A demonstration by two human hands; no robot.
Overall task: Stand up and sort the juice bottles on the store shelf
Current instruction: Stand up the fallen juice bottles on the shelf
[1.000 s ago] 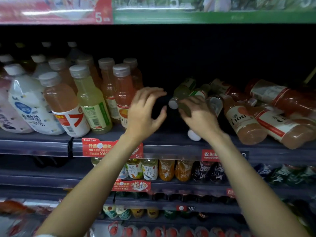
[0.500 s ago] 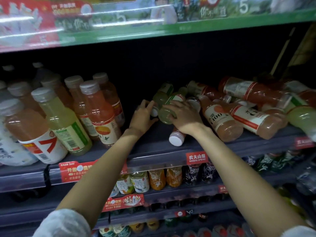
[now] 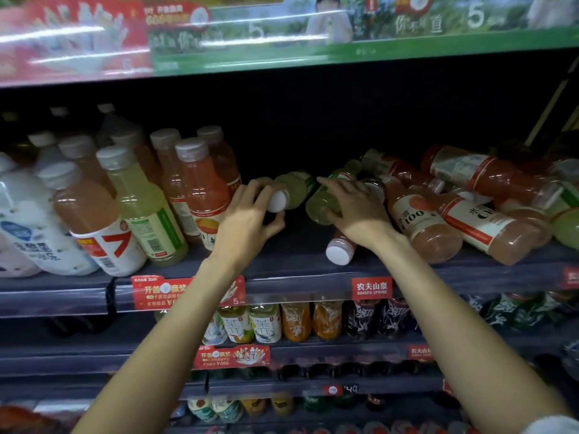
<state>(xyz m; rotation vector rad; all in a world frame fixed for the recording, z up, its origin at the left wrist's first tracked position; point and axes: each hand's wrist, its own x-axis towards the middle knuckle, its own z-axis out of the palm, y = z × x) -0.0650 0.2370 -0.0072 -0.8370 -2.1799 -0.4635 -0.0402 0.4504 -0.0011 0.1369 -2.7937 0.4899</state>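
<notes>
Two pale green juice bottles lie on their sides in the middle of the shelf (image 3: 297,277). My left hand (image 3: 247,214) grips the neck and white cap of the left green bottle (image 3: 296,189). My right hand (image 3: 354,211) grips the other green bottle (image 3: 321,203) round its body. Under my right wrist an orange bottle with a white cap (image 3: 338,250) lies pointing at the shelf edge. Upright orange and green bottles (image 3: 200,189) stand in rows at the left. A heap of toppled orange bottles (image 3: 438,220) lies at the right.
White milky drink bottles (image 3: 28,220) stand at the far left. Red price tags (image 3: 372,288) hang on the shelf front. Lower shelves hold rows of tea and juice bottles (image 3: 266,324). A dark gap sits behind the two green bottles. A banner shelf (image 3: 344,42) runs overhead.
My left hand has closed round the cap end of the left green bottle. My right hand has kept its hold on the other green bottle, and the two bottles now lie further apart.
</notes>
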